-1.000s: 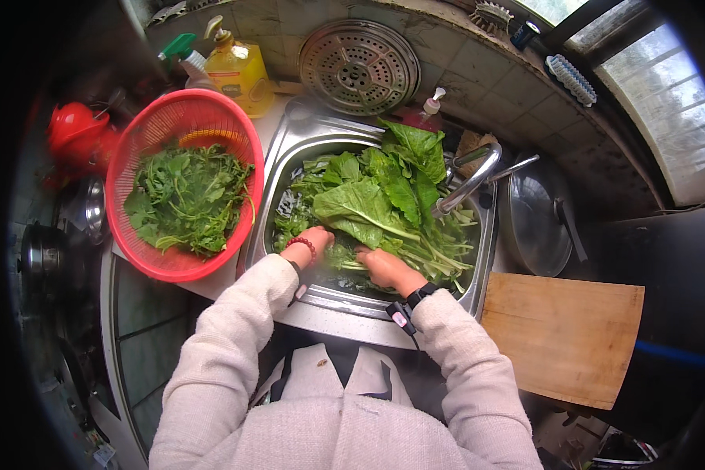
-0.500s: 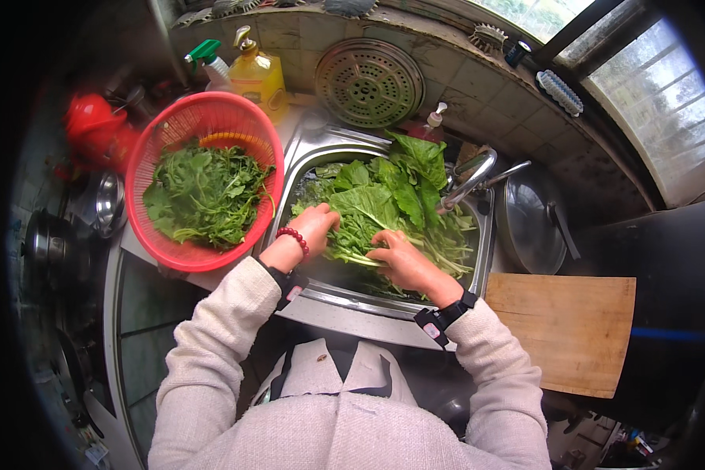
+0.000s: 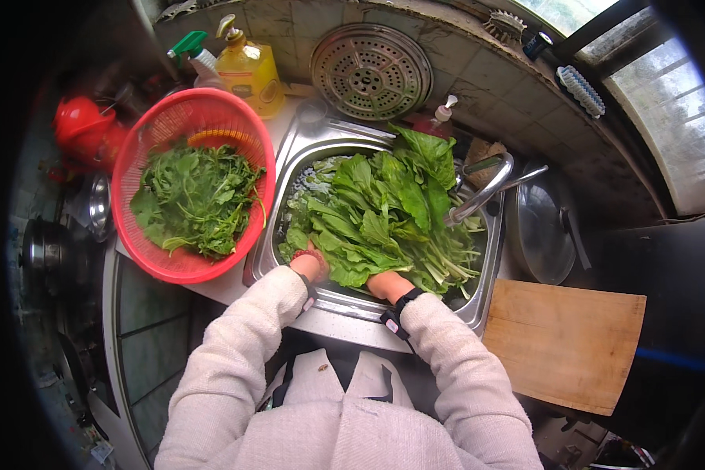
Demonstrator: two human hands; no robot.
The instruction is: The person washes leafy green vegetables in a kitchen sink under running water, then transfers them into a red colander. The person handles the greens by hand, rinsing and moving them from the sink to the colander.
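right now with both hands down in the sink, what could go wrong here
The heaped leafy greens might spill over the far rim of the sink, where a large leaf already seems to reach. The black wristband beside the right hand could get wet. The red colander seems to overhang the counter edge, so a nudge might tip it.

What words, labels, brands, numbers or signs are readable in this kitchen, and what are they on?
None can be read clearly.
Yellow pump bottle: printing too small to read.
Right wrist device: pale patch, too small to make out.
Small dark cylinder: any marking too blurred.
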